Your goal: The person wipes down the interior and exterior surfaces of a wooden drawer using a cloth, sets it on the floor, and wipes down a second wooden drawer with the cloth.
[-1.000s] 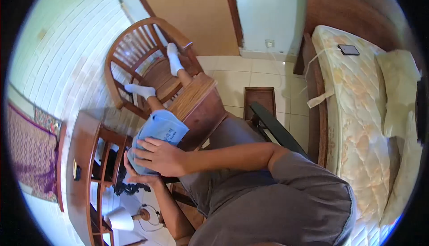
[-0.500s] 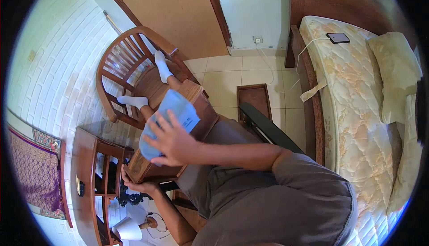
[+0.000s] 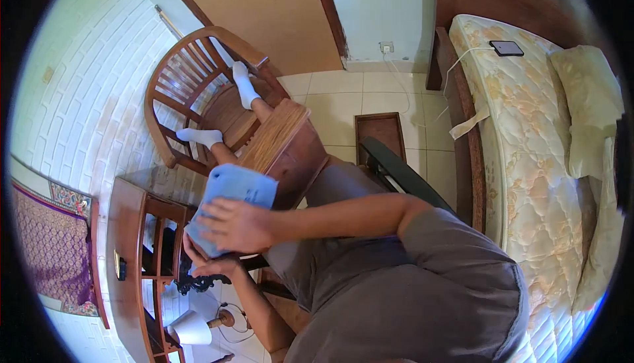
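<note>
A light blue cloth (image 3: 241, 187) with faint printed lettering lies over the near left end of a long wooden piece (image 3: 285, 132) with a pale grained top and reddish side. On the cloth rests my right hand (image 3: 239, 226), flat with its fingers spread and somewhat blurred. My left hand (image 3: 214, 265) is wrapped round the lower left end of the wooden piece, partly under the cloth. The piece lies across my legs, and its covered end is hidden.
My white-socked feet rest on a wooden armchair (image 3: 221, 113). A wooden desk (image 3: 125, 231) stands left, near a white lamp (image 3: 190, 328). At right is a bed mattress (image 3: 528, 165) with a plugged-in phone (image 3: 506, 48). A wooden tray (image 3: 381, 127) lies on the floor.
My right hand and the blue cloth went up along the wooden piece, then came back toward its lower left end. The left hand stays at that end. The view shifted slightly.
</note>
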Demonstrator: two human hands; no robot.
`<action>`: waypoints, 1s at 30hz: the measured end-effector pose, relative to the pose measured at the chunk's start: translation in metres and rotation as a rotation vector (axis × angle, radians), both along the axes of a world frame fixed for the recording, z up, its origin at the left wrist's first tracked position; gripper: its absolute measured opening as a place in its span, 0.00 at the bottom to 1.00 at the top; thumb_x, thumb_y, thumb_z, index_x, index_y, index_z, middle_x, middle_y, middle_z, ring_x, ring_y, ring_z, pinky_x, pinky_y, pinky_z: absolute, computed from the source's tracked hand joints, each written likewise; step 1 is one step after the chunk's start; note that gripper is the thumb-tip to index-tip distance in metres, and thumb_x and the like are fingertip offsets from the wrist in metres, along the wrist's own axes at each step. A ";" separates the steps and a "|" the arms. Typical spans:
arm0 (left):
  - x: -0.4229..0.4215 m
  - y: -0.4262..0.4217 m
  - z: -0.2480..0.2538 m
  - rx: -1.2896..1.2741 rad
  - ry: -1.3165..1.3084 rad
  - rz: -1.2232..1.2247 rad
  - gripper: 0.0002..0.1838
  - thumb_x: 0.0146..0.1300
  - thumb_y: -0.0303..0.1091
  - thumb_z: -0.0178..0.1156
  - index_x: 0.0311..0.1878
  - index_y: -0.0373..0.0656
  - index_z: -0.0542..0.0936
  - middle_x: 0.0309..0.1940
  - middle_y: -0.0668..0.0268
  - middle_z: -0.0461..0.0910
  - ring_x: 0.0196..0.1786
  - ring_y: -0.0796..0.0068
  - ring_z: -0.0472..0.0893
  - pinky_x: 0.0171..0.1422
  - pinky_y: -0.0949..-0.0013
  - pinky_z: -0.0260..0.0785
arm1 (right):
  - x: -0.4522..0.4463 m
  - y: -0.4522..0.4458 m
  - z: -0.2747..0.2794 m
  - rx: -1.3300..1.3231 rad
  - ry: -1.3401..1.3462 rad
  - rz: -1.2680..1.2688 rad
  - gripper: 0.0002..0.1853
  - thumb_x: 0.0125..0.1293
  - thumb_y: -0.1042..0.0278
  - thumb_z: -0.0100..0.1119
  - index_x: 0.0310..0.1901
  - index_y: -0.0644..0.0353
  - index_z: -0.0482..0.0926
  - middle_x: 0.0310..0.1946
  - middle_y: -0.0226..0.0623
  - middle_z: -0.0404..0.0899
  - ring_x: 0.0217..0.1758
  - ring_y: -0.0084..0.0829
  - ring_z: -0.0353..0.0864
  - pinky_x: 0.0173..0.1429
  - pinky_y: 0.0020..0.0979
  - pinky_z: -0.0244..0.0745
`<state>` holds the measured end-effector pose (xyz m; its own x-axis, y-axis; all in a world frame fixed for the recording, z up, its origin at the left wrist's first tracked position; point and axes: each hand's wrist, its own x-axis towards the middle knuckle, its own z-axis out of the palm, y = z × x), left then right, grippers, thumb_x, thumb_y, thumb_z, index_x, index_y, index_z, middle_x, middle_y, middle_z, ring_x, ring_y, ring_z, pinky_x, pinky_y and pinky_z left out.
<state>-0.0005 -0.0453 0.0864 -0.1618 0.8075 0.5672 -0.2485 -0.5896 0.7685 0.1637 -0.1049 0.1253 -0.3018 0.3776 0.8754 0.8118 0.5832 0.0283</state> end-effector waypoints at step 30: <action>0.005 0.000 0.006 0.102 0.159 0.140 0.74 0.54 0.98 0.20 0.75 0.32 0.66 0.55 0.55 0.80 0.61 0.60 0.79 0.73 0.54 0.68 | 0.004 -0.004 0.015 -0.016 0.002 0.056 0.30 0.69 0.47 0.66 0.63 0.62 0.82 0.67 0.50 0.81 0.72 0.52 0.79 0.77 0.51 0.71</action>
<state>0.0040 -0.0449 0.0923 -0.1705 0.7204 0.6723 -0.0392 -0.6867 0.7259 0.1677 -0.1089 0.1401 -0.3209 0.3741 0.8701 0.7778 0.6282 0.0168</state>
